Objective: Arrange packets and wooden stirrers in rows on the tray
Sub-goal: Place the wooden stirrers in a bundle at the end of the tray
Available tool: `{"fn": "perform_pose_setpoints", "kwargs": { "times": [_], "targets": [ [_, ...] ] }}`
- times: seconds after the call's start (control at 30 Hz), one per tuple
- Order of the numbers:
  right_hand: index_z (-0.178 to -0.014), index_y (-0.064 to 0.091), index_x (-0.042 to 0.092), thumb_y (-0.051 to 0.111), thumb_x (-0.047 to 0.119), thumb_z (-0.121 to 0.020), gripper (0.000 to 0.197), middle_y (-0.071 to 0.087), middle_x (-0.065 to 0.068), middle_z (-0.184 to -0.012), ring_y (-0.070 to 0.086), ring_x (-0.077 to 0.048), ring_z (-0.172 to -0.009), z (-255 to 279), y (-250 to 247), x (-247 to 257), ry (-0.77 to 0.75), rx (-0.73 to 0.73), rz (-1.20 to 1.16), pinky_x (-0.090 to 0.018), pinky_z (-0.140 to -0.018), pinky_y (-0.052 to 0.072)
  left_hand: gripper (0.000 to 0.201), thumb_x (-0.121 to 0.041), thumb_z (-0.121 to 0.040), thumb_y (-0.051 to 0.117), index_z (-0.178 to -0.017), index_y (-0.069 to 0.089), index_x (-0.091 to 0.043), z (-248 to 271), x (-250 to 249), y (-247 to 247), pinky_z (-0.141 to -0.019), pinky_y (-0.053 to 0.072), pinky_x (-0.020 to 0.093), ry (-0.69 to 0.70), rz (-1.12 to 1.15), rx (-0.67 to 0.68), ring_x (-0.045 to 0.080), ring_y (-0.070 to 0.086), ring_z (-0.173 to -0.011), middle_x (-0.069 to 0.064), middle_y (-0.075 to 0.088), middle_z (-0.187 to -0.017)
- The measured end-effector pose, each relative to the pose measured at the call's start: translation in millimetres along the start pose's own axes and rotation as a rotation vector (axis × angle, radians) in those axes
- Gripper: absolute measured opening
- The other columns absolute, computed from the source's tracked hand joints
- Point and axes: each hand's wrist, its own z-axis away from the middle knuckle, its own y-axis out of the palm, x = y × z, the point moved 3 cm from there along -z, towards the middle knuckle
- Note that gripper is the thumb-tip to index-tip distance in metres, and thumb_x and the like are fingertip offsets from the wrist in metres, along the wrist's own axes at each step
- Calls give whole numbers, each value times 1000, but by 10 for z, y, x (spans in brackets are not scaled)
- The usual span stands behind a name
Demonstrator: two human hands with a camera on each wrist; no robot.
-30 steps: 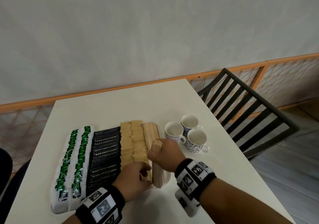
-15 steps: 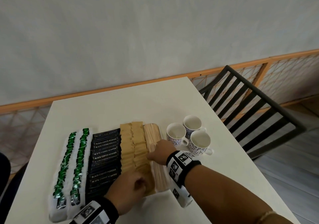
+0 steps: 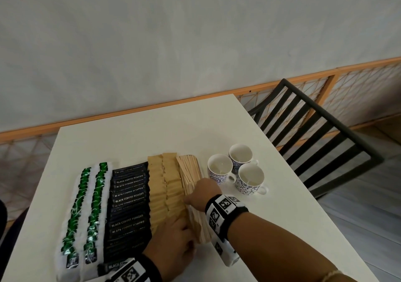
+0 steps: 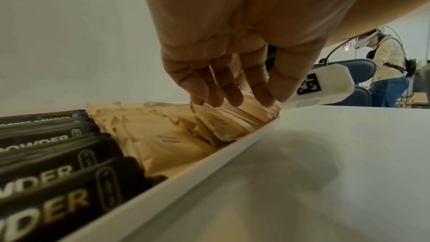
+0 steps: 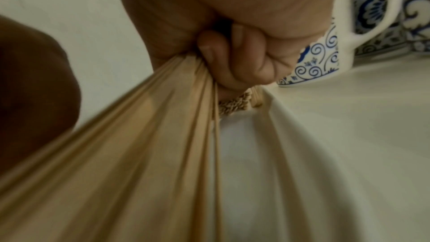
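A white tray [image 4: 209, 163] holds rows of green-and-white packets [image 3: 86, 205], black coffee packets [image 3: 129, 201] and brown packets [image 3: 165, 186]. Wooden stirrers [image 3: 189, 171] lie along its right side. My right hand [image 3: 200, 192] sits over the middle of that row. In the right wrist view its fingers [image 5: 232, 58] curl round a bundle of stirrers [image 5: 139, 144] lying low on the tray. My left hand [image 3: 178, 236] is at the tray's near end, with straight fingers [image 4: 232, 89] touching the near ends of the stirrers and brown packets.
Three blue-patterned cups [image 3: 236, 169] stand close together just right of the tray, near my right hand. The white table [image 3: 152, 136] has a black slatted chair [image 3: 314, 142] at its right edge. A person [image 4: 388, 65] stands far off in the left wrist view.
My right hand has lowered the stirrer bundle from a raised, tilted hold down onto the tray's right side. My left hand has stayed at the near end of the rows.
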Motion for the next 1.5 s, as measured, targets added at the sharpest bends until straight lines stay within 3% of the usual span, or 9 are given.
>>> {"fn": "perform_pose_setpoints", "kwargs": {
  "times": [0.23,0.37,0.63,0.83,0.97,1.1,1.27,1.37,1.5],
  "targets": [
    [-102,60,11,64,41,-77,39,61,-7,-105,54,-21,-86,23,92,-16,43,-122,-132,-27,-67,43,32,-65,-54,44,-52,58,-37,-88,-32,-8,-57,2,10,-104,-38,-1,4,59,-65,-25,55,-68],
    [-105,58,12,65,41,-78,40,61,-7,-108,59,-23,-96,38,93,-42,53,-150,-160,-27,-70,44,35,-66,-52,41,-56,63,-39,-108,-67,14,-54,23,19,-111,-66,-14,5,62,-64,-24,58,-68],
    [-116,49,10,64,49,-79,55,58,-7,-115,56,-24,-106,81,110,-99,37,-167,-190,-29,-81,43,34,-63,-54,40,-50,64,-39,-156,-83,68,-43,40,23,-104,-137,-97,10,60,-58,-23,56,-61],
    [-102,52,10,57,57,-82,50,60,-4,-96,55,-20,-89,177,69,-170,-16,-239,-281,-26,-73,41,30,-61,-54,38,-53,63,-45,-160,-77,74,-50,27,19,-90,-87,-58,4,60,-60,-28,55,-65],
    [-117,56,11,53,49,-90,47,65,-2,-102,60,-17,-97,302,67,-331,-60,-235,-333,-24,-83,46,29,-63,-54,39,-52,59,-42,-160,-59,77,-51,27,18,-97,-81,-49,1,56,-61,-27,51,-62],
    [-128,54,18,55,41,-92,43,66,6,-101,54,-4,-84,491,60,-514,-107,-205,-373,-14,-78,38,45,-76,-54,50,-47,50,-32,-156,-81,128,-56,28,19,-117,-117,-43,3,50,-59,-22,45,-57],
    [-135,49,23,63,39,-89,51,63,12,-114,58,-3,-81,681,96,-641,-194,-118,-379,-14,-80,44,52,-80,-53,53,-43,50,-30,-177,-182,65,-59,40,29,-191,-165,-30,8,52,-62,-22,47,-54],
    [-138,47,27,72,39,-81,64,58,16,-118,56,0,-85,746,136,-711,-222,-71,-370,-11,-77,45,60,-82,-67,41,-73,67,-28,-217,-254,1,-83,31,41,-258,-199,62,15,51,-92,-16,62,-81],
    [-143,39,33,80,43,-71,83,48,16,-132,46,5,-94,841,173,-793,-265,-6,-290,-4,-80,38,76,-81,-77,29,-99,68,-19,-254,-270,36,-90,22,39,-260,-262,94,20,43,-110,-8,63,-105]
  ]
}}
